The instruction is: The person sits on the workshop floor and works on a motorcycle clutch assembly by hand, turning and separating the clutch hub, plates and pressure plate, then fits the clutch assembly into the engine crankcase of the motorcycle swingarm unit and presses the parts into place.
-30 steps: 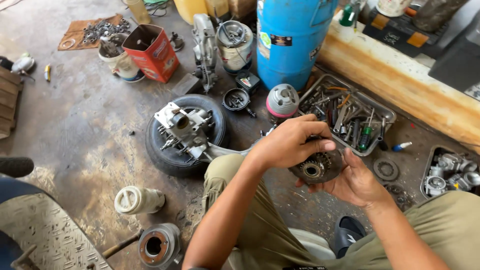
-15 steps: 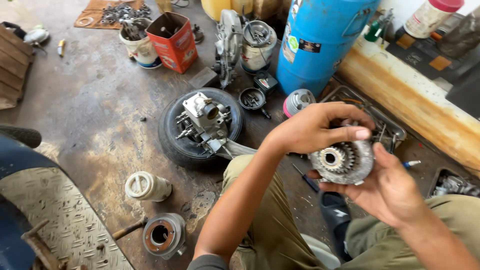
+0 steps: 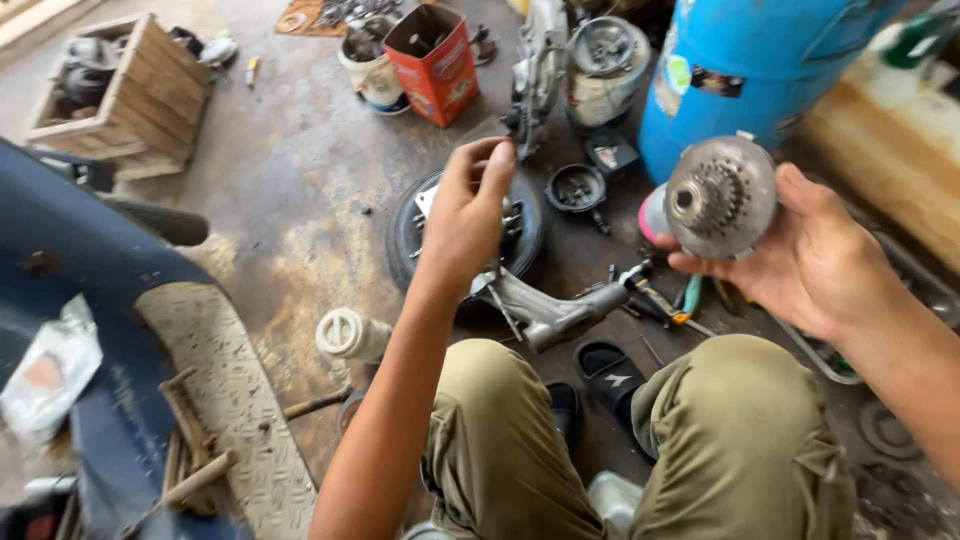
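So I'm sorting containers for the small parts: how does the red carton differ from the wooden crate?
The red carton is tall, narrow and brightly printed; the wooden crate is low, wide and made of bare slats. The carton stands by a white bucket near the top middle of the floor, while the crate sits alone at the far left. The carton looks nearly hollow; the crate holds dark round parts. Both are open-topped and stand on the concrete floor.
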